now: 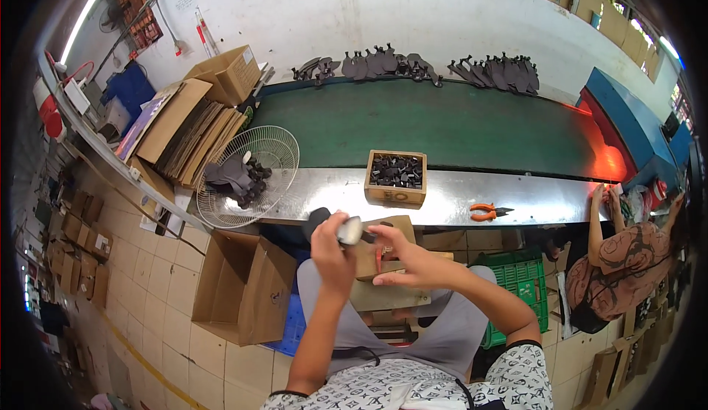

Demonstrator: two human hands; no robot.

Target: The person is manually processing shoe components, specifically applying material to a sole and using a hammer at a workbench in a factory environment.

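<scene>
My left hand [334, 261] is closed around a dark grey shoe sole piece [317, 220] with a pale rounded end [349, 231], raised in front of my lap. My right hand [414, 261] is just to its right, thumb and fingers apart. A small dark bit shows by its fingertips, too blurred to name. Between thumb and fingers a red part [380, 258] is visible, by a brown block on the work stand [394, 292] between my knees. Beyond the hands, a wooden box [396, 195] of small black pieces stands on the metal ledge.
A wire basket [289, 189] of dark sole pieces is at left, above an open carton [240, 292]. Orange-handled pliers [487, 212] lie on the ledge. Behind runs a green conveyor belt [413, 122] with heeled soles along its far edge. A co-worker [623, 262] sits right, beside a green crate [516, 285].
</scene>
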